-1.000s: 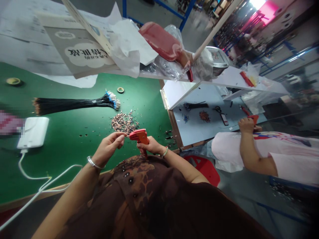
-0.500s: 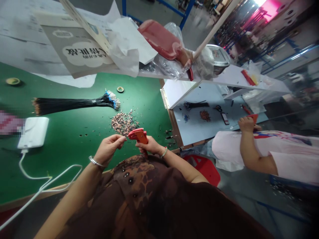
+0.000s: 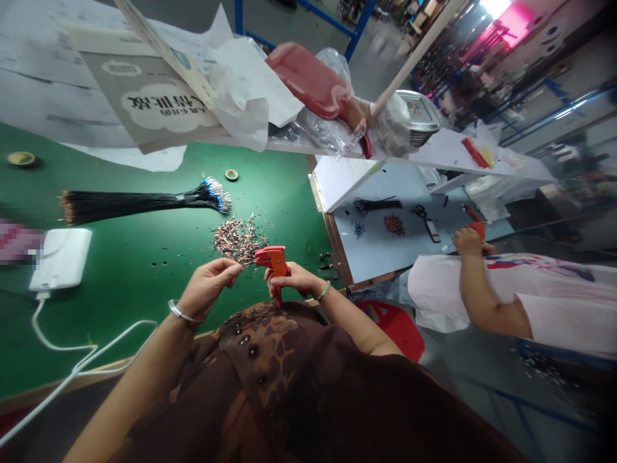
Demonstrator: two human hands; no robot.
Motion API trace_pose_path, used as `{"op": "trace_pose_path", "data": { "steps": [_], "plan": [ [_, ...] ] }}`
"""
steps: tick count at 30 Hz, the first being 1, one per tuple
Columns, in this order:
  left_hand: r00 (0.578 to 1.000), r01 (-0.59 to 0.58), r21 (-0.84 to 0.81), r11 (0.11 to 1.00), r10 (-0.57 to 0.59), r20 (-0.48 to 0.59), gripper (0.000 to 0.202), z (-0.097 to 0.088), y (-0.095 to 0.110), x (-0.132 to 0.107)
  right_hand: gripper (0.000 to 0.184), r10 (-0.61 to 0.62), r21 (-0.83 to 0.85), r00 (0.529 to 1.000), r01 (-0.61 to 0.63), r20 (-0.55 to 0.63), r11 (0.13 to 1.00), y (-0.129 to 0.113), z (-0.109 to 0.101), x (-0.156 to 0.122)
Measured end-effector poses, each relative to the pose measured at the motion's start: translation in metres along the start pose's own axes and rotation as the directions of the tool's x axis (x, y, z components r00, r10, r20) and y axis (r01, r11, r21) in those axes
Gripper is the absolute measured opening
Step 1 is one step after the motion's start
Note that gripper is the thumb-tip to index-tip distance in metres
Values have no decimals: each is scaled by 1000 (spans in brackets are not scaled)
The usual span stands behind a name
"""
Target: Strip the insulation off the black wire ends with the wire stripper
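My right hand is wrapped round the handle of a red-orange wire stripper, its jaws pointing left. Just left of those jaws, my left hand has thumb and forefinger pinched together. Whatever lies in that pinch is too small to make out. Beyond both hands a pile of short copper-coloured and dark wire pieces is scattered on the green table. Farther left lies a bundle of black wires, with blue and silvery ends on the right and copper-coloured ends on the left.
A white power bank with a white cable sits at the left. Two tape rolls, one a small ring, lie on the table. A shelf holding papers and bags crosses above. To the right, a co-worker holds an orange tool.
The wire stripper has moved slightly right and turned more upright, widening the gap to my left fingertips. My left hand has barely shifted and keeps its pinch.
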State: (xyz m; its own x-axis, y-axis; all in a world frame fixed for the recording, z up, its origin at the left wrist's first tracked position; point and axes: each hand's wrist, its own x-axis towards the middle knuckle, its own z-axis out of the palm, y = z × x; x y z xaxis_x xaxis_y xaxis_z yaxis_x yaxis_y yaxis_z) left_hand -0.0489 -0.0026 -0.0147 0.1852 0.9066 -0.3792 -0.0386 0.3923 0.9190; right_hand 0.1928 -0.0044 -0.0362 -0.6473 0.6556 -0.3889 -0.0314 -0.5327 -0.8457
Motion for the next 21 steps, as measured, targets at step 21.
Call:
{"op": "trace_pose_path", "data": {
  "steps": [21],
  "plan": [
    [987, 38, 34, 999, -43, 155, 35, -5, 7, 0, 43, 18, -160, 996, -32, -92, 987, 1, 10, 3]
  ]
}}
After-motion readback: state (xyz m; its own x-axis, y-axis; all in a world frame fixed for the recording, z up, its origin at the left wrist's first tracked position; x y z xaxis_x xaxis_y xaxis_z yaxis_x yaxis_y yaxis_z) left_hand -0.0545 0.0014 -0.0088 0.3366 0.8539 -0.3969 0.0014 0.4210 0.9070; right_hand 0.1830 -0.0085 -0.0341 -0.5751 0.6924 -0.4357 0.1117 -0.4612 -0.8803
